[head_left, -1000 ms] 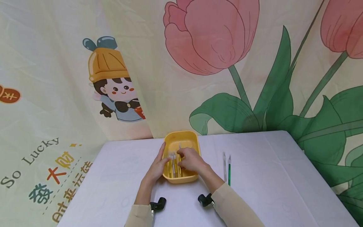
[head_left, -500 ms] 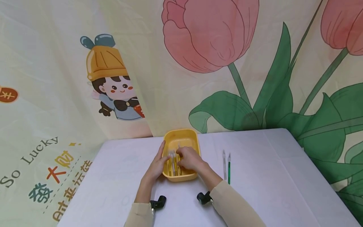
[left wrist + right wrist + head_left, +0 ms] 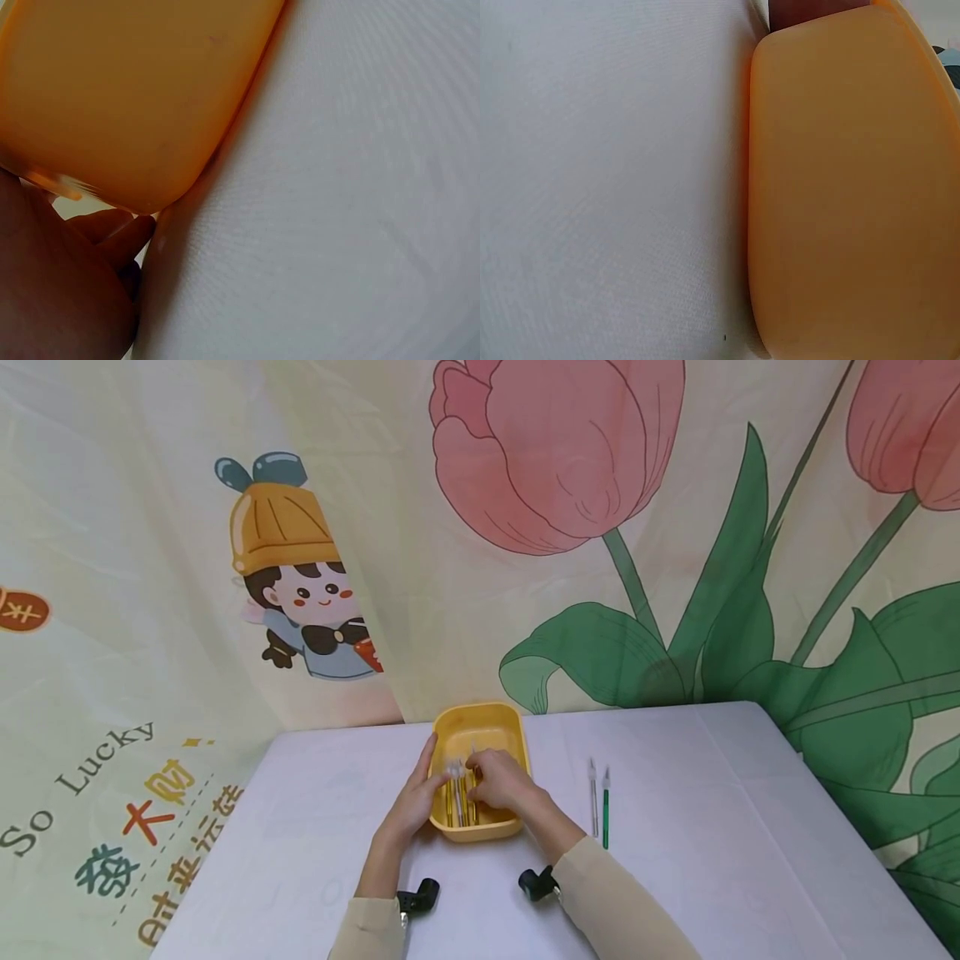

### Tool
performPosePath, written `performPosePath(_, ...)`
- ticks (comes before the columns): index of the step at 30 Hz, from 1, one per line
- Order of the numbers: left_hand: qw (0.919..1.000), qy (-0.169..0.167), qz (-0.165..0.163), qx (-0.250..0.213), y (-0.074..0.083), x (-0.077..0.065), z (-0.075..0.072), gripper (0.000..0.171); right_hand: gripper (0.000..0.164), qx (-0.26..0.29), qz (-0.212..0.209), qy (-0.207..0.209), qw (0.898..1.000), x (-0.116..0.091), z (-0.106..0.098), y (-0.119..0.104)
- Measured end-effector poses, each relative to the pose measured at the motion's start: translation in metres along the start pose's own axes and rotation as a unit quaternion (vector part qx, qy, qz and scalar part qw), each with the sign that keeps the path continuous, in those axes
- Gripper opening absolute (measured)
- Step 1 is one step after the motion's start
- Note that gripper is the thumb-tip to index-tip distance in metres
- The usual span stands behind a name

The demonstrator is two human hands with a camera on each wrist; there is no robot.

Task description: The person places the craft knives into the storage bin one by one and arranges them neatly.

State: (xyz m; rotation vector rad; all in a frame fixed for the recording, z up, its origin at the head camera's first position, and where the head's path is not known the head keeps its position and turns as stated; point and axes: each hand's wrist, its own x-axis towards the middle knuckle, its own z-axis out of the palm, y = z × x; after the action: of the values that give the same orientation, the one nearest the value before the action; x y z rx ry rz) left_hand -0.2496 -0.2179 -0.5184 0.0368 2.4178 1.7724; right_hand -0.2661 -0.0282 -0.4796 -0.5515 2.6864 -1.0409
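A yellow plastic tray [image 3: 480, 835] stands at the back of the table in the head view. Several slim gold and silver craft knives [image 3: 460, 806] with clear caps lie side by side in its left half. My left hand [image 3: 411, 797] grips the tray's left side, thumb over the rim and fingers along the outer wall. Inside the tray, my right hand [image 3: 504, 778] pinches a gold craft knife [image 3: 474, 812], partly hidden by the fingers. The left wrist view shows the tray's outer wall [image 3: 150, 97] beside the hand. Only tray wall [image 3: 847, 187] and tablecloth fill most of the right wrist view.
A silver craft knife [image 3: 593, 797] and a green craft knife [image 3: 606, 810] lie to the right of the tray, nearly parallel. A white cloth covers the table [image 3: 712, 827]. Behind it hangs a printed curtain [image 3: 450, 635] with tulips and a cartoon child.
The head view has shifted slightly. Both hands stay at the tray, and the right hand's pinch on the gold craft knife looks almost the same.
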Motion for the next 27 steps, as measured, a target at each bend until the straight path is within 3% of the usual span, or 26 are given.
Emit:
performPosePath(7,1.0,0.0,-0.005,-0.002,0.0009,-0.0006,0.0,0.073,0.049,0.023,-0.001,-0.007,1.0,0.0002,0.0023,-0.0004)
performPosePath(27,1.0,0.0,0.003,0.0,-0.0007,0.0001,-0.0008,0.073,0.048,0.006,0.0,-0.003,1.0,0.0003,0.0029,-0.0004)
